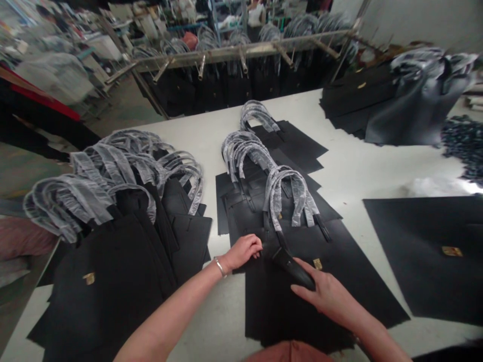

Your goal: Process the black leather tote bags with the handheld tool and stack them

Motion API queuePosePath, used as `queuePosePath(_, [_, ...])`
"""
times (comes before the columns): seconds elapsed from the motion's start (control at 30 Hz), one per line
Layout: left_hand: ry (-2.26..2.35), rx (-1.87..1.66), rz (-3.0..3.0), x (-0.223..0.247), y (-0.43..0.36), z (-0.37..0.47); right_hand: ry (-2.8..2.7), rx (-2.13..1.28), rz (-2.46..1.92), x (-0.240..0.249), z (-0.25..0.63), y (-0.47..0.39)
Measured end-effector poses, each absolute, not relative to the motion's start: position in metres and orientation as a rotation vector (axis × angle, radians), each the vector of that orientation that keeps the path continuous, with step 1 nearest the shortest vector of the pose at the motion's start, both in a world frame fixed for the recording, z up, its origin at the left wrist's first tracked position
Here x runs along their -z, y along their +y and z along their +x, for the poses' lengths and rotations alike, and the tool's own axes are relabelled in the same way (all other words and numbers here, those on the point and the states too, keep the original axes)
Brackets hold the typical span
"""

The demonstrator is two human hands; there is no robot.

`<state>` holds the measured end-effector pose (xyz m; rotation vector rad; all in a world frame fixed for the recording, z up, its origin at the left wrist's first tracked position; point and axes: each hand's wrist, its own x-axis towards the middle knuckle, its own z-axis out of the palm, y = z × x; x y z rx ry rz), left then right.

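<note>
The right hand (pixel 328 291) grips a black elongated tool (pixel 296 271) between thumb and fingers, its far end resting near the lower end of a plastic-wrapped handle (pixel 275 203). The worked panel (pixel 287 306) lies flat under this grip. The left hand (pixel 245 250), with curled fingers, is at the panel's upper left corner; whether it pinches something, one cannot tell.

To do this well, it seems best that the left hand keeps the panel from sliding, while the tool stays level and does not scratch the gold-coloured plate (pixel 317 264), just beside the right fingers.

Left of the grip, bare table (pixel 219 322) gives some room before the left pile (pixel 113 261), though the left forearm crosses it. To the right, only a narrow strip separates the panel from another panel (pixel 422 246). Ahead, stacked handles (pixel 241 146) probably leave little room for pushing forward.
</note>
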<state>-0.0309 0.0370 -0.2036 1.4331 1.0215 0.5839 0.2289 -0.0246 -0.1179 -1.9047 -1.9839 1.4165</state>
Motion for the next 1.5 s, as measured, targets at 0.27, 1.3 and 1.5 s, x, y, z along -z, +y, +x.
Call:
queuePosePath(0.27, [1.197,-0.786,0.968,0.217,0.006,-0.026,-1.96,-1.424,-1.928,0.122,0.229,-0.028])
queuePosePath(1.3, [1.086,-1.036,0.619,0.21,-0.033,0.016,-1.693,-1.68,-1.857,0.099,0.212,-0.01])
queuePosePath(1.5, [1.064,-1.019,0.641,0.211,-0.034,0.015,-1.737,-1.826,-1.739,0.105,0.212,-0.024])
